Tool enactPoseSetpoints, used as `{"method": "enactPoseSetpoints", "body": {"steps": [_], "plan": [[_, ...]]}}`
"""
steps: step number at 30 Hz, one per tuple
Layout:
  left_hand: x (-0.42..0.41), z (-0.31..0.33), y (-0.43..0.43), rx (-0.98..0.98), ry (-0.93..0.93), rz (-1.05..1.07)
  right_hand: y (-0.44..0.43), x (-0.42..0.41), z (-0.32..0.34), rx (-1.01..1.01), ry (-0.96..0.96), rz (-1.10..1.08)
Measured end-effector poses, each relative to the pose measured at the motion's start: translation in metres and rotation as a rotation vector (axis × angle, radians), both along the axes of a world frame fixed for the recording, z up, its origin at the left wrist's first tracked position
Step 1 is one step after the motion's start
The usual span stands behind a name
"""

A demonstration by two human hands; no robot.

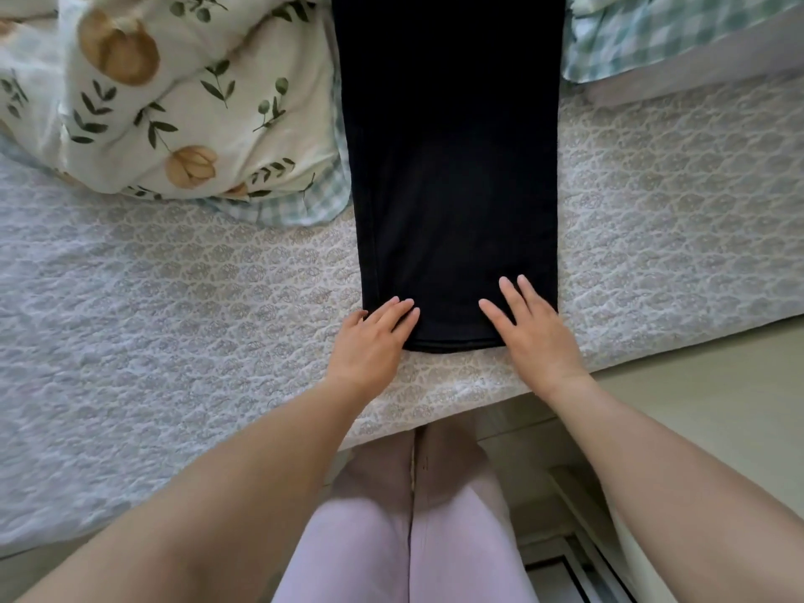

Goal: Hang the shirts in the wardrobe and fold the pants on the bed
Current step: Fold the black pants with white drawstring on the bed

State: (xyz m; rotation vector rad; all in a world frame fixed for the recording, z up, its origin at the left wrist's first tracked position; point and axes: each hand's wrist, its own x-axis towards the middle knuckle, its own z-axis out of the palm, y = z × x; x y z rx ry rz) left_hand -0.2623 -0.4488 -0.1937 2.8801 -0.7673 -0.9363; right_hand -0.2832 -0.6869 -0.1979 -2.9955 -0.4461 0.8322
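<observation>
pants point(452, 167) flat on bed point(174, 298), hem toward me | my left hand point(370, 341) and right hand point(533, 337) spread flat on hem corners | soft, limp, probably light | pinch both hem corners to fold

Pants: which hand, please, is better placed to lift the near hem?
Probably the left hand: its thumb sits beside the pants' corner, ready to pinch. The right hand lies flat on top.

Single head-worn view
The bed point(174, 298) is looked down on steeply and closely, from beside its near edge, facing forward.
</observation>
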Motion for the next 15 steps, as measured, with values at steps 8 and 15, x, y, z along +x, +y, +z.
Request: {"method": "enactPoseSetpoints", "body": {"steps": [8,15], "plan": [[0.030,0.019,0.007,-0.109,0.056,-0.031,-0.036,0.018,0.020,0.309,0.056,-0.187],[0.047,0.047,-0.002,0.063,0.530,-0.177,-0.027,0.018,0.045,0.151,0.327,-0.145]]}}
